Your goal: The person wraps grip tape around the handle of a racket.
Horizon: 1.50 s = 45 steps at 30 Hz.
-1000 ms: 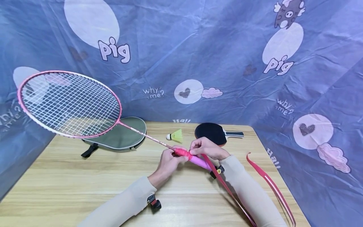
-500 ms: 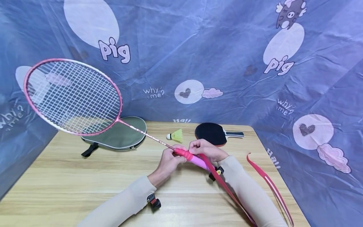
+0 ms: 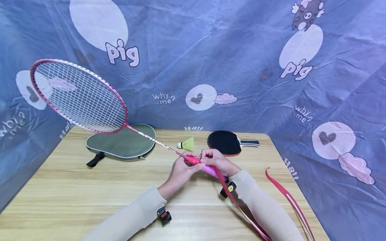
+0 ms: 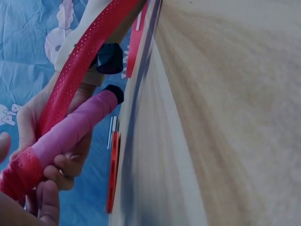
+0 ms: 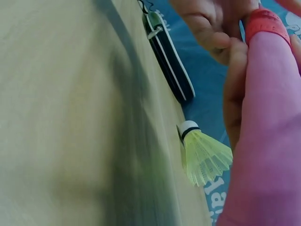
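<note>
A pink and white badminton racket (image 3: pixel 163 145) is held above the table, its strung head up at the left. My left hand (image 3: pixel 181 172) grips the handle's upper end, where red perforated grip tape (image 4: pixel 80 61) is wound. My right hand (image 3: pixel 218 162) pinches the tape beside that winding, with its fingers also under the handle in the left wrist view. Below the red turns, the handle (image 4: pixel 77 123) shows a smooth pink-purple wrap and a black butt end. The tape's loose length hangs past the right wrist toward the front of the table.
A green zip case (image 3: pixel 120 144) lies at the back left. The yellow shuttlecock (image 3: pixel 187 144) and a black table tennis bat (image 3: pixel 224 143) lie along the back. Another stretch of red tape (image 3: pixel 286 194) curves over the right table edge. A printed blue cloth (image 3: pixel 169 60) hangs behind.
The racket has turned about its shaft, and its head has risen and narrowed in view. Both hands stay at the handle, the right one shifting slightly lower. The tape's hanging length has swung slightly.
</note>
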Available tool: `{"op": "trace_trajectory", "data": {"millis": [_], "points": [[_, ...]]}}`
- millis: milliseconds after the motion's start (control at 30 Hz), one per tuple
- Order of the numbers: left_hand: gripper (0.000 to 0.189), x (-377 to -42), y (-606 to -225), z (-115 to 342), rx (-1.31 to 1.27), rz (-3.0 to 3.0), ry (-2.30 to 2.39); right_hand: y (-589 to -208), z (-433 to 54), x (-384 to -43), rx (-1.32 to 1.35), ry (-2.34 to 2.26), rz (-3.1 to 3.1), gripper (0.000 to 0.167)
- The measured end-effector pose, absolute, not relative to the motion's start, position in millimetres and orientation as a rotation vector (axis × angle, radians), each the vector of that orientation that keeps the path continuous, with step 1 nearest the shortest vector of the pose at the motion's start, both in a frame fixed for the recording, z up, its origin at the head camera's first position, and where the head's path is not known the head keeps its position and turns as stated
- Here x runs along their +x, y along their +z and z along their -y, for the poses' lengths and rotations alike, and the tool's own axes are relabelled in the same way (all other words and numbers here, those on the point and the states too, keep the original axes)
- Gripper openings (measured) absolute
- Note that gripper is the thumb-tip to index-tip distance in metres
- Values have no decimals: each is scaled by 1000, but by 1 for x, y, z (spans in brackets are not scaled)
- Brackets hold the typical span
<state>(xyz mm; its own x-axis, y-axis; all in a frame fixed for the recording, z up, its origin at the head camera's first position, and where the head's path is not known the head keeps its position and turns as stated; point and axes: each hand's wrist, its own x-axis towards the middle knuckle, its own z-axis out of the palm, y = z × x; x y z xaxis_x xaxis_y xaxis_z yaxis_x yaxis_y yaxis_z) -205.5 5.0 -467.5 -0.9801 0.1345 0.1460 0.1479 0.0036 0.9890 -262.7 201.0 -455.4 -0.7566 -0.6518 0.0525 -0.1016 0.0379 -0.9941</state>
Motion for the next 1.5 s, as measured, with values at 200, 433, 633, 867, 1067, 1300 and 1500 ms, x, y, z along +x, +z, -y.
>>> {"op": "trace_trajectory", "data": {"millis": [200, 433, 633, 867, 1067, 1300, 1500], "points": [[30, -205, -466, -3, -238, 2277, -2073, -452, -196, -261, -768, -1734, -1999, 11], [29, -207, -465, -1, -181, 2236, -2262, -440, -199, -266, -768, -1564, -2171, 22], [35, -207, -464, 0, -187, 2195, -2320, -437, -206, -275, -800, -1462, -2141, 13], [38, -208, -462, -1, -213, 2164, -2329, -437, -208, -276, -724, -1435, -2110, 18], [36, -208, -462, -2, -260, 2122, -2370, -436, -207, -273, -628, -1468, -2100, 10], [35, -207, -463, -2, -296, 2117, -2388, -442, -208, -273, -606, -1490, -2021, 11], [36, -208, -464, -1, -306, 2072, -2400, -449, -206, -270, -624, -1604, -1866, 20]]}}
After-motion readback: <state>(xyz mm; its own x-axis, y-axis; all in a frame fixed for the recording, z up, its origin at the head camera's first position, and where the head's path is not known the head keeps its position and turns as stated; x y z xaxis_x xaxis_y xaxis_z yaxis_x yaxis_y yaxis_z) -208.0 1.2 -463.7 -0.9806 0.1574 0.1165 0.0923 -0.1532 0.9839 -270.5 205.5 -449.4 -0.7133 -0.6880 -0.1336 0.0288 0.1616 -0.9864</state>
